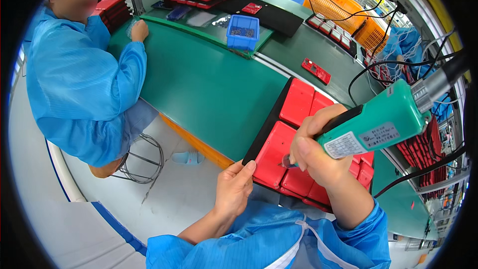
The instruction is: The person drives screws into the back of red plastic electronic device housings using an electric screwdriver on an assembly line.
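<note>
- Right hand [318, 152]: closed around the grip of a green electric screwdriver [383, 122], nearest the camera, with the tool angled down to the left.
- Screwdriver tip: meets a red plastic housing [274, 154] near its right edge; the thumb partly hides the contact point, so the bit's seating cannot be confirmed.
- Left hand [234, 187]: fingers curled, with the fingertips pressing the near-left corner of the black tray [259, 139] that carries the housings.
- Tray position: on the green bench [209, 89], at its near edge, directly in front of the person; further red housings fill the other tray pockets.
- Step in hand, as judged: driving a fastener into the near-left housing while the tray is steadied.
- Next move, as judged: requires the bit held square to the housing, steady downward pressure and no shift of the tray.
- Surroundings: a blue parts bin [243, 31] stands farther along the bench; a co-worker in a blue coat [79, 84] sits at left; orange crates [343, 10] stand at the far right.
</note>
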The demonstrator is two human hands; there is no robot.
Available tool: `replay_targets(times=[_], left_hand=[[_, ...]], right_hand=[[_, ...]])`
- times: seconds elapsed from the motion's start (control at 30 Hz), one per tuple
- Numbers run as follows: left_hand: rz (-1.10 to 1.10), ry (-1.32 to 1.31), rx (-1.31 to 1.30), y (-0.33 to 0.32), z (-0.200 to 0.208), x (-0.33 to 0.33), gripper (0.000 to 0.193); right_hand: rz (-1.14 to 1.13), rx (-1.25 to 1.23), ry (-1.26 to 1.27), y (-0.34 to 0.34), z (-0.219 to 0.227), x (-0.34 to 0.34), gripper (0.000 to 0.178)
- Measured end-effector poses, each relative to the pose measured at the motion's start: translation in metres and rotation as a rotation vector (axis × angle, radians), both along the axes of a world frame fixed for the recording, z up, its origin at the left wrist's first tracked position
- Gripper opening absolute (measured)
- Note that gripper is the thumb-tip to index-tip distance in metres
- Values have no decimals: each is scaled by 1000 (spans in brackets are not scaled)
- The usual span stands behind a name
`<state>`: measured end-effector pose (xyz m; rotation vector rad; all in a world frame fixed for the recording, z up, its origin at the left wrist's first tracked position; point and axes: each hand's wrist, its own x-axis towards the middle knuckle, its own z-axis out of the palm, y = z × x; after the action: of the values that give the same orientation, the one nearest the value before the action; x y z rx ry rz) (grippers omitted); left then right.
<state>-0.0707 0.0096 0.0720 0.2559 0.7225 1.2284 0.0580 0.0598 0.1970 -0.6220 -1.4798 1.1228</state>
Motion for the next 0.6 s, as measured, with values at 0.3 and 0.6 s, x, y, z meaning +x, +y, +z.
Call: replay_targets(times=[0.3, 0.6], left_hand=[[-201, 39, 49, 3, 2, -17, 26], [-310, 162, 200, 12, 8, -14, 19]], right_hand=[[-355, -283, 420, -55, 41, 138, 46], [-741, -880, 312, -130, -38, 258, 40]])
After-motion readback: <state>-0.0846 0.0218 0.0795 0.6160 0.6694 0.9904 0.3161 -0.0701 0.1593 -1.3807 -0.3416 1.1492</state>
